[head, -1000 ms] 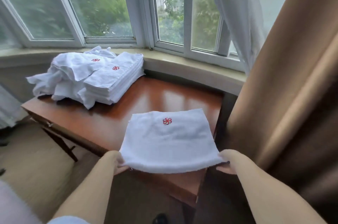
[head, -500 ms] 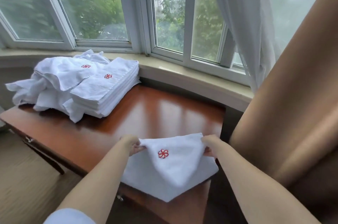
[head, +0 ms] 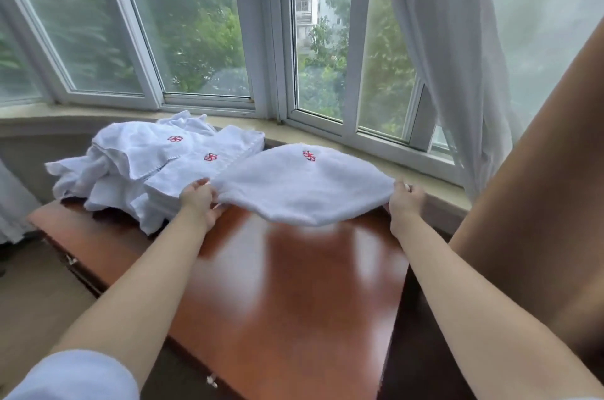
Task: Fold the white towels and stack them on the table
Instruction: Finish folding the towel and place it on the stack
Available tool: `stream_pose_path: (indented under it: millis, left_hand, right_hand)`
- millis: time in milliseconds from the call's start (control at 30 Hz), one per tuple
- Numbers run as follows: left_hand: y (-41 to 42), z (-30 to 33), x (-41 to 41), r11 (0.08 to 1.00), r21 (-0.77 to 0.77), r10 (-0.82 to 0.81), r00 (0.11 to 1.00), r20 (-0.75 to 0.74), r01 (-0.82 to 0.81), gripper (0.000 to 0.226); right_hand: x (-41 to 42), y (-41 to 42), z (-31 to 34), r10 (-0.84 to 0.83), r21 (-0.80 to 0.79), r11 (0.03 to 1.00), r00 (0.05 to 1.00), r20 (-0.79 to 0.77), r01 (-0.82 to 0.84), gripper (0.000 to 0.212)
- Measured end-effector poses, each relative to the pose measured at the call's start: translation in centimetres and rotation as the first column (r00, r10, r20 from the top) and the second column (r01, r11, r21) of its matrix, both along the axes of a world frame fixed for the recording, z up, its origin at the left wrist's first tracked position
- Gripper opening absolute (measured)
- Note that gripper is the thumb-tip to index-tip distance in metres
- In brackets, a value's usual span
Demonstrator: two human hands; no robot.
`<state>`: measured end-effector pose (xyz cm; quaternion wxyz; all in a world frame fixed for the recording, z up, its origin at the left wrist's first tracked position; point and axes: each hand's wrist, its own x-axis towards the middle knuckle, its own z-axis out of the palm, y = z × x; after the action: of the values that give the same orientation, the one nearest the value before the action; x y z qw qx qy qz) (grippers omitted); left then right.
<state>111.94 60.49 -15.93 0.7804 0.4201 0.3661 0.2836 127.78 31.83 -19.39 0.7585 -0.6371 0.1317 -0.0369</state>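
A person holds a folded white cloth towel with a small red flower mark (head: 304, 185) up in the air with both hands. The left hand (head: 199, 202) grips the towel's left end, with its fingers (head: 200, 183) curled over the edge. The right hand (head: 404, 200) grips the right end, and its fingers are curled round that edge too. The towel hangs between the two hands and sags a little in the middle. It floats just above the far part of the shiny brown wooden tabletop (head: 294, 301) and does not touch it. The red flower mark is on top, near the far edge of the towel.

To the left of the held towel is a neat stack of folded white towels (head: 202, 175) lying on the tabletop. Its top towel has the same red flower. The left hand is right in front of this stack. Further left is a messy heap of unfolded white towels (head: 121, 161), touching the stack, with one more red flower showing.

Behind the tabletop is a pale stone window sill (head: 376, 157) and big white-framed windows (head: 271, 40) with green trees outside. A thin white curtain (head: 441, 56) hangs on the right, and next to it is a thick tan curtain (head: 539, 187).
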Motion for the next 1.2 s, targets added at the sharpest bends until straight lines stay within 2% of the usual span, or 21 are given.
stream_pose_path:
  millis: [100, 200, 233, 267, 300, 333, 433, 500, 533, 600, 667, 700, 767, 833, 867, 933, 1033, 1133, 1200]
  left_hand:
    - [-2.8, -5.9, -3.9, 0.995, 0.082, 0.077, 0.970, -0.230, -0.059, 0.041]
    - [-5.9, -11.9, -8.4, 0.988, 0.122, 0.134, 0.899, -0.417, -0.091, 0.039]
    - [-6.9, -13.7, -9.8, 0.990, 0.110, 0.126, 0.875, -0.468, -0.083, 0.042]
    - [-7.7, -15.4, -11.1, 0.994, 0.087, 0.100, 0.846, -0.524, -0.064, 0.045]
    - [-8.6, -17.0, -12.3, 0.997, 0.066, 0.068, 0.806, -0.588, -0.036, 0.049]
    - [-9.4, -18.3, -13.3, 0.999, 0.043, 0.037, 0.765, -0.643, -0.012, 0.052]
    - [-10.8, -20.4, -15.1, 0.997, 0.018, -0.041, 0.702, -0.711, 0.076, 0.044]
    - [-11.0, -20.5, -15.5, 0.994, 0.059, -0.024, 0.708, -0.706, 0.093, 0.037]
    - [-11.1, -20.6, -15.6, 0.988, 0.129, 0.026, 0.714, -0.699, 0.090, 0.037]
    - [-10.9, -20.5, -15.6, 0.962, 0.271, 0.178, 0.723, -0.668, 0.013, 0.038]
    - [-11.0, -20.7, -15.6, 0.957, 0.278, 0.249, 0.712, -0.656, -0.079, 0.037]
    - [-11.1, -21.1, -15.7, 0.966, 0.246, 0.229, 0.685, -0.692, -0.075, 0.035]
    - [-11.5, -22.2, -15.9, 0.986, 0.158, 0.096, 0.596, -0.797, 0.053, 0.032]
    - [-11.9, -22.8, -15.9, 0.971, 0.132, 0.006, 0.530, -0.848, 0.200, 0.029]
    - [-11.8, -22.9, -15.7, 0.956, 0.150, -0.001, 0.516, -0.857, 0.252, 0.027]
    - [-11.1, -22.8, -14.8, 0.925, 0.185, -0.005, 0.497, -0.868, 0.332, 0.024]
    - [-9.1, -22.5, -12.4, 0.905, 0.198, -0.014, 0.492, -0.871, 0.377, 0.023]
    - [-6.6, -22.4, -8.9, 0.891, 0.220, -0.005, 0.494, -0.870, 0.398, 0.017]
    - [-5.0, -22.4, -6.6, 0.880, 0.236, 0.006, 0.487, -0.873, 0.413, 0.025]
  right_hand:
    - [-1.9, -3.9, -5.0, 0.017, -0.113, 0.993, 0.982, -0.189, -0.039, 0.017]
    - [-4.1, -7.9, -10.3, 0.069, -0.217, 0.961, 0.911, -0.408, -0.169, 0.027]
    - [-5.1, -8.9, -12.0, 0.093, -0.215, 0.950, 0.866, -0.491, -0.224, 0.023]
    - [-6.1, -9.8, -13.7, 0.102, -0.208, 0.943, 0.823, -0.559, -0.259, 0.009]
    - [-7.3, -10.7, -15.3, 0.093, -0.177, 0.949, 0.769, -0.632, -0.260, 0.010]
    - [-8.5, -11.3, -16.6, 0.088, -0.115, 0.966, 0.712, -0.697, -0.232, 0.024]
    - [-11.2, -12.2, -18.1, 0.135, -0.089, 0.946, 0.630, -0.765, -0.311, 0.034]
    - [-11.8, -12.3, -17.9, 0.118, -0.173, 0.919, 0.666, -0.736, -0.354, 0.035]
    - [-12.0, -12.2, -17.7, 0.068, -0.274, 0.905, 0.747, -0.661, -0.325, 0.033]
    - [-12.1, -12.0, -17.0, -0.017, -0.479, 0.856, 0.915, -0.403, -0.195, 0.027]
    - [-12.5, -12.0, -16.4, -0.077, -0.569, 0.818, 0.963, -0.257, -0.087, 0.027]
    - [-12.7, -12.2, -16.8, -0.076, -0.625, 0.772, 0.961, -0.267, -0.112, 0.031]
    - [-12.9, -12.7, -18.3, -0.014, -0.673, 0.666, 0.897, -0.442, -0.322, 0.040]
    - [-12.7, -12.5, -19.8, 0.072, -0.555, 0.661, 0.778, -0.624, -0.506, 0.045]
    - [-12.5, -12.3, -20.1, 0.115, -0.498, 0.668, 0.738, -0.665, -0.553, 0.047]
    - [-11.7, -11.5, -19.9, 0.151, -0.508, 0.610, 0.718, -0.680, -0.608, 0.047]
    - [-9.5, -9.9, -19.3, 0.183, -0.576, 0.543, 0.755, -0.630, -0.612, 0.041]
    - [-6.6, -7.8, -19.0, 0.213, -0.587, 0.577, 0.798, -0.563, -0.568, 0.048]
    - [-4.5, -6.2, -18.9, 0.204, -0.599, 0.587, 0.815, -0.542, -0.545, 0.052]
